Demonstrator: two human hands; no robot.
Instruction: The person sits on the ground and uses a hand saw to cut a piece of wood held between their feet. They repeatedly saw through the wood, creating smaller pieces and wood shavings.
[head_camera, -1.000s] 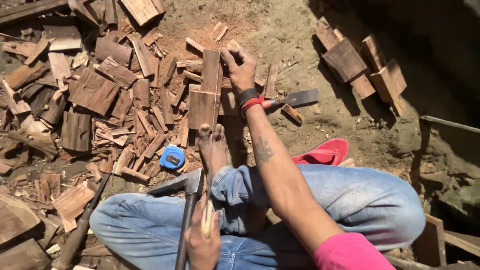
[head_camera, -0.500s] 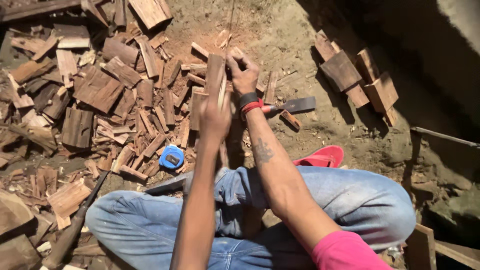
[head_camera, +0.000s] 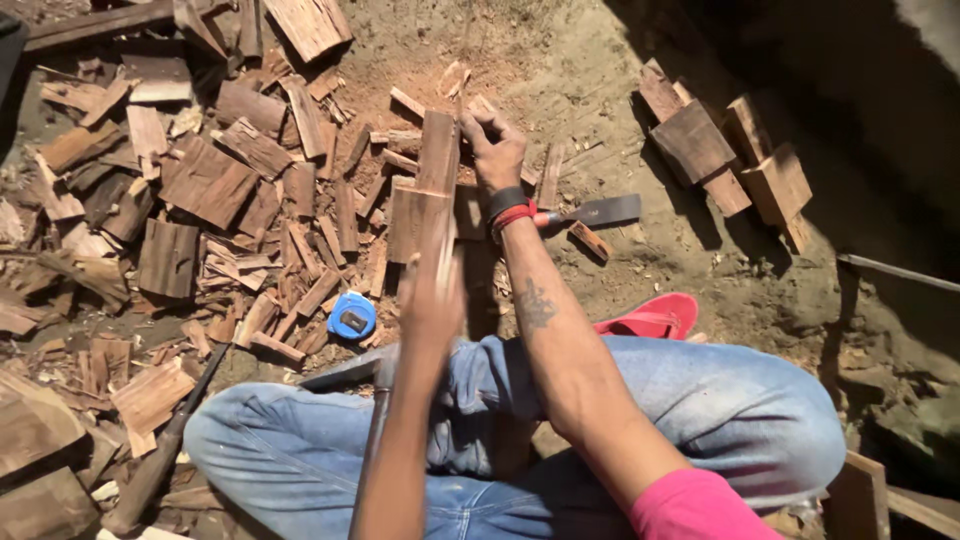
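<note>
I sit cross-legged on the dirt in blue jeans (head_camera: 700, 410). My right hand (head_camera: 492, 148), with a black and red band on its wrist, grips the top of a narrow upright wooden slat (head_camera: 437, 150). The slat stands on a brown wood block (head_camera: 415, 222). My left hand (head_camera: 432, 300) is lifted over my knee just in front of the block, blurred by motion. It is closed around a thin pale stick-like thing (head_camera: 446, 262) whose kind I cannot tell.
Split wood pieces (head_camera: 210, 180) pile up on the left. Several larger blocks (head_camera: 700, 150) lie at the right. A flat-bladed chisel (head_camera: 600, 211), a blue tape measure (head_camera: 352, 316), a red sandal (head_camera: 650, 318) and a long-handled tool (head_camera: 160, 460) lie around me.
My left hand rose from my lap up to the block half a second ago and has now come back down and nearer to me. My right hand stays on the slat.
</note>
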